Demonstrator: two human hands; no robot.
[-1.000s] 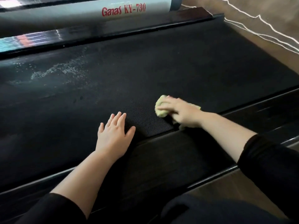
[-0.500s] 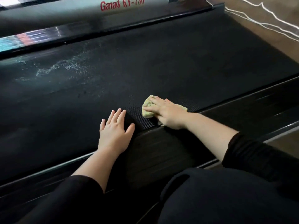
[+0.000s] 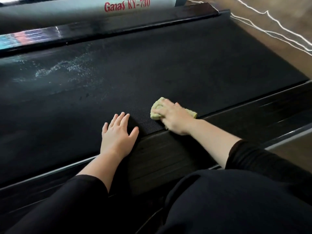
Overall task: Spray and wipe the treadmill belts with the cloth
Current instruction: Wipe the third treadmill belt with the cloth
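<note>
On the near edge of the black textured treadmill belt (image 3: 185,65), in the head view, your left hand (image 3: 118,134) lies palm down. Its fingers (image 3: 120,118) are straight and slightly spread, with the thumb angled out to the right. The heel of this hand sits at the border between the belt and the dark ribbed near side rail (image 3: 168,149).

Just to the right of it, apart from it, your right hand (image 3: 173,117) presses the small yellow-green folded cloth (image 3: 157,108) onto the belt. Its fingers are held close together and bent over the top of the cloth, gripping it. The cloth protrudes on both sides of the hand and lies close to the near side rail.

Farther back and to the left, a whitish patch of spray droplets (image 3: 67,70) covers the belt surface, well apart from the cloth. Beyond the belt runs the glossy black far side rail (image 3: 118,29). Above it, a pale grey panel carries the red lettering "Ganas KY-730" (image 3: 127,5).

At upper right, thin white cords (image 3: 270,26) lie on the brown floor (image 3: 287,14). Black sleeves (image 3: 253,159) cover both forearms to about mid-length.
</note>
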